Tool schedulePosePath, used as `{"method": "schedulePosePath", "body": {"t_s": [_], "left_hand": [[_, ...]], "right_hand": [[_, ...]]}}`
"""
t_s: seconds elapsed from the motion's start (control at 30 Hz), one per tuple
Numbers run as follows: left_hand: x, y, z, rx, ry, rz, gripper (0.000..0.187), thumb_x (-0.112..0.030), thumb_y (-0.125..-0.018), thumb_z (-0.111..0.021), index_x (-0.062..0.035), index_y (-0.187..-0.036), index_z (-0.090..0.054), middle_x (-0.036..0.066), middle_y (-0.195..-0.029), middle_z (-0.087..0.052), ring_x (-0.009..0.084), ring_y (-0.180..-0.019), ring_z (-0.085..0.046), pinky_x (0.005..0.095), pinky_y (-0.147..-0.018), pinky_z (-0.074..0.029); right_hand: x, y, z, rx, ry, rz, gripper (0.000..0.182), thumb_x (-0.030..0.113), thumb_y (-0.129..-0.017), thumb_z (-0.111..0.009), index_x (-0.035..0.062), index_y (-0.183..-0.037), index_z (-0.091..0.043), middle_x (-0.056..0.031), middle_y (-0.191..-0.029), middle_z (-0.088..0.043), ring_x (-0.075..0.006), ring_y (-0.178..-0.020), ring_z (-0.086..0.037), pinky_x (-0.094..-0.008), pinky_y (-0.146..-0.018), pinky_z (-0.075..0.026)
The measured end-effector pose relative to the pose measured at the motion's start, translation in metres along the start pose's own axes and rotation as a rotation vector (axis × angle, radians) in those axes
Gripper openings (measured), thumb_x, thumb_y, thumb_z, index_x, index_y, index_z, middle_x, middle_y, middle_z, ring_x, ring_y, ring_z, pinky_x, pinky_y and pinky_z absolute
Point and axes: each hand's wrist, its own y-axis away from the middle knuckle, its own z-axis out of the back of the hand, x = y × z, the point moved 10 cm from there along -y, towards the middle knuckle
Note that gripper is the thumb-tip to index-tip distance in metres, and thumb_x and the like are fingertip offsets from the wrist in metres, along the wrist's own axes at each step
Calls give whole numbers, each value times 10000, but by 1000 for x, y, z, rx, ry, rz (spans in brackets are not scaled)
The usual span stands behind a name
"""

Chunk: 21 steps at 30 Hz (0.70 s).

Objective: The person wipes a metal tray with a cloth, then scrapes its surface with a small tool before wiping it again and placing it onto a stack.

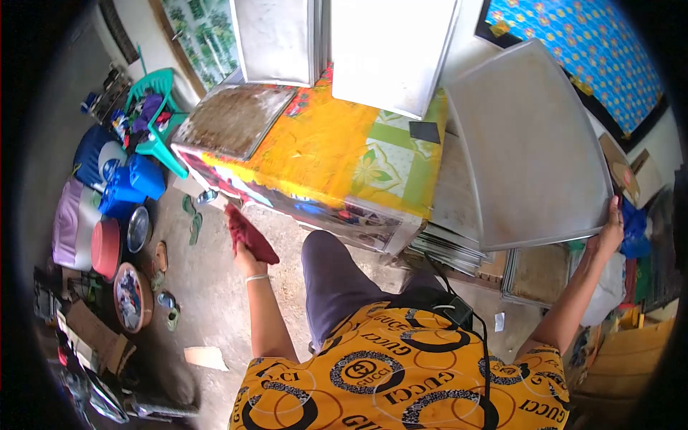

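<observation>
- See the right hand [611, 228] clamped on the lower right corner of a large, flat, pale-grey metal sheet [530, 150], tilted beside the right end of a table covered in yellow-and-green floral cloth [326, 154].
- See the left hand [249, 259] closed around a dark-red piece of fabric [251, 235], well apart from the sheet.
- Judge one corner a weak hold for so broad a piece — better to brace the lower edge too.
- Gather the fabric's loose end into the palm, to avoid snagging on the rim.
- Cannot tell whether resting on the stack of thin grey metal sheets [451, 247] below; best not to trust it as support.
- Mind the upright, bright white panel [390, 57] on the table, near the sheet's inner edge — easily knocked by a leftward swing.
- Watch the long black cable [487, 358] down the shirt; could catch.
- Note the brown-stained square board [236, 118] on the table's left end.
- Step around the green flip-flops [195, 226] and torn pale cardboard [206, 357] on the floor.
</observation>
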Motion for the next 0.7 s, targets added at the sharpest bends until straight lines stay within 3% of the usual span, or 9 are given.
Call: {"method": "schedulePosePath", "body": {"t_s": [0.13, 0.2, 0.27, 0.4, 0.53, 0.7], "left_hand": [[-8, 23, 82, -66, 136, 104, 337, -194, -924, -400, -42, -1197, -525, 111, -1120, -618, 256, -1004, -609, 416, -896, -505], [-26, 45, 96, -102, 159, 99, 341, -209, -934, -386, -54, -1205, -523, 106, -1136, -616, 256, -1024, -602, 420, -915, -493], [-41, 60, 105, -112, 190, 88, 347, -219, -941, -378, -64, -1219, -515, 103, -1150, -613, 256, -1043, -594, 419, -931, -483], [-66, 74, 119, -93, 156, 47, 390, -273, -955, -361, -73, -1268, -480, 110, -1230, -571, 277, -1133, -546, 446, -999, -428], [-84, 91, 117, -40, 167, 5, 400, -274, -957, -354, -62, -1274, -472, 112, -1237, -567, 284, -1142, -539, 443, -1005, -422], [-90, 103, 104, -11, 167, 15, 422, -290, -959, -345, -61, -1294, -461, 116, -1262, -551, 287, -1169, -519, 443, -1017, -408]], "right_hand": [[-48, 27, -66, 156, -251, -205, 325, 280, -867, -646, -23, -983, -632, -102, -942, -654, -197, -832, -615, -325, -756, -493], [-73, 56, -112, 244, -351, -278, 312, 269, -873, -636, -22, -988, -632, -103, -937, -655, -205, -841, -617, -337, -760, -501], [-108, 95, -157, 280, -423, -484, 304, 255, -882, -622, -17, -1017, -622, -103, -948, -652, -213, -839, -619, -344, -776, -506], [-208, 163, -236, 445, -560, -757, 374, 223, -899, -597, -36, -1161, -526, -138, -1101, -601, -257, -960, -600, -387, -844, -505], [-262, 252, -270, 363, -501, -1011, 340, 166, -919, -561, -45, -1179, -506, -153, -1139, -580, -278, -1014, -579, -420, -886, -496], [-331, 286, -285, 438, -505, -1102, 353, 179, -917, -568, -52, -1176, -505, -159, -1147, -579, -283, -1009, -586, -436, -869, -497]]}}
